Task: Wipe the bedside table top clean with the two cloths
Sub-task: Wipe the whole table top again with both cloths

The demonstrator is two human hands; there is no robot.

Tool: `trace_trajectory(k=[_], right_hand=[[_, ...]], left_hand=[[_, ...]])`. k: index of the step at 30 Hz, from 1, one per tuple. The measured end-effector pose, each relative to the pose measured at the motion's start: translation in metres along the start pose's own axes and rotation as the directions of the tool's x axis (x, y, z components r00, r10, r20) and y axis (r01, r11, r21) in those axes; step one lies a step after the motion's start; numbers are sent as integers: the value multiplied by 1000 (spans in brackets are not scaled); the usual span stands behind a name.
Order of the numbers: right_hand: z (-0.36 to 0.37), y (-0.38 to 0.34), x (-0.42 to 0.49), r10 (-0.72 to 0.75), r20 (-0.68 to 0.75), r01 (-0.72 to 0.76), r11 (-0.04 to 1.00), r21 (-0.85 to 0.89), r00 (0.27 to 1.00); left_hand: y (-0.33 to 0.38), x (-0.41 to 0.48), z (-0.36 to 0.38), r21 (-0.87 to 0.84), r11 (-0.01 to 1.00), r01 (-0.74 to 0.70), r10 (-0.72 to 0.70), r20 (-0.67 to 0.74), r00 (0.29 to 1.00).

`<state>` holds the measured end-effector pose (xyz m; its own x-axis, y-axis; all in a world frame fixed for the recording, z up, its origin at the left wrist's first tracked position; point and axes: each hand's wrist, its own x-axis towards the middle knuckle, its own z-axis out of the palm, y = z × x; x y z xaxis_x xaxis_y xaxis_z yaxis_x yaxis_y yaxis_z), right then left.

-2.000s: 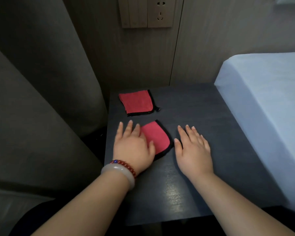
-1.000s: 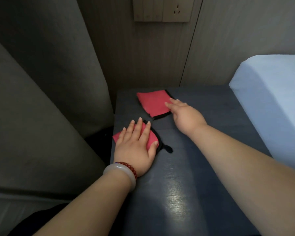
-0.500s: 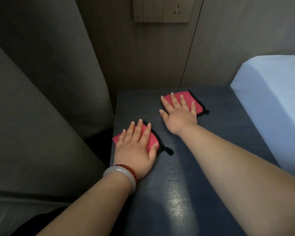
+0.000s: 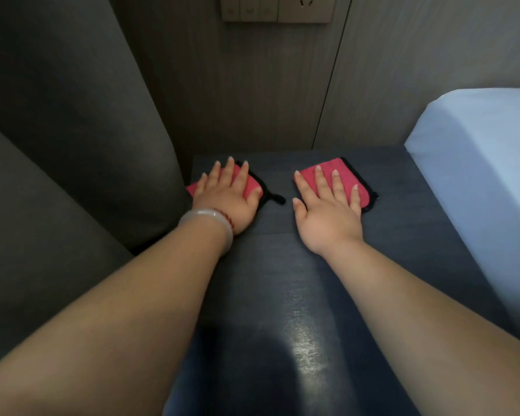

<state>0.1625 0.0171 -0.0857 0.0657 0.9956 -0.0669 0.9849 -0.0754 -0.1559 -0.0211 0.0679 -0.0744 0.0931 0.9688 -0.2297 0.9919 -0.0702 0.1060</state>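
From the head view, both forearms reach forward over the dark bench (image 4: 282, 295), whose top shows a fine brushed grain and a dull sheen near the front edge. The left hand (image 4: 227, 199) lies palm down with its fingers straight and slightly spread, pressed flat on the left cloth (image 4: 250, 184). A pale, smooth bangle (image 4: 216, 226) and a string of dark red beads circle its wrist. The right hand (image 4: 327, 211) lies the same way, fingers extended and fanned, flat on the right cloth (image 4: 347, 172). Neither hand curls around anything. Both cloths are red, soft and nappy, with rounded corners and black edging. A small black loop (image 4: 278, 199) trails from the left one onto the bench between the hands. The left cloth sits at the bench's far left corner, its edge just over the side next to grey drapery (image 4: 72, 145). The right cloth lies near the back edge, toward the middle, well apart from the pale blue bed (image 4: 478, 175) at the right. The cloths are apart, with bare bench between them.
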Motion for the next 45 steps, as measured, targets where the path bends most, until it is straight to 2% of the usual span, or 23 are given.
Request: trace_trajectory(k=[2,4,6,9,11,16,18,21,23,24,27,29,31,34,36,38,40,42,43,45], right_hand=[[0,0,1,-2,-12,2,1000,8,1000],[1,2,1,-3,-36,4,1000,26,999],[2,2,1,3,-57,0,999,51,998],[4,2,1,21,-75,-15,997,71,997],[4,2,1,18,-77,-14,998,59,997],[1,2,0,11,-62,-7,998,70,998],[0,1,0,14,-58,-10,997,73,998],[-2,1,-1,21,-54,-16,997,81,998],[-2,2,-3,23,-57,-18,996,83,998],[-3,2,-4,22,-57,-17,996,84,998],[-3,1,-4,18,-53,-13,996,89,998],[-4,0,-2,18,-47,-14,996,92,999],[-3,0,-1,16,-49,-11,995,98,999],[-3,0,-1,15,-68,-7,992,126,998],[-2,1,-3,18,-85,-5,988,156,996],[-2,1,-4,18,-92,-2,984,177,996],[-2,1,-3,25,-96,-7,984,178,995],[-2,2,-2,35,-97,-17,983,183,995],[-2,2,-2,41,-94,-22,981,192,995],[-3,2,-2,51,-94,-29,975,219,994]], left_hand=[[11,22,-8,-39,995,89,-87,58,995],[26,30,-9,-53,989,140,-137,52,989],[40,20,-1,-50,996,80,-80,1,997],[43,-3,14,-19,995,-94,92,-86,992],[29,9,9,-5,991,-130,129,-98,987],[-2,58,-18,-53,988,143,-141,34,989],[13,50,-14,-69,984,166,-165,29,986],[45,7,11,-63,998,-13,9,-67,998],[43,-9,18,-18,994,-104,101,-115,988],[33,-3,15,-13,995,-98,96,-114,989],[0,26,-6,-48,993,105,-105,16,994],[-4,31,-10,-56,983,175,-172,45,984],[13,8,-1,-70,989,130,-130,-3,991],[30,-56,25,-20,997,-74,72,-123,990],[16,-77,29,42,988,-148,153,-138,979],[-14,-58,20,11,996,-91,92,-107,990],[-38,-28,3,-99,990,96,-96,6,995],[-36,-15,-3,-78,976,204,-202,34,979],[-24,-20,1,-45,983,179,-180,-3,984],[13,-51,19,-37,999,30,-33,-91,995]])
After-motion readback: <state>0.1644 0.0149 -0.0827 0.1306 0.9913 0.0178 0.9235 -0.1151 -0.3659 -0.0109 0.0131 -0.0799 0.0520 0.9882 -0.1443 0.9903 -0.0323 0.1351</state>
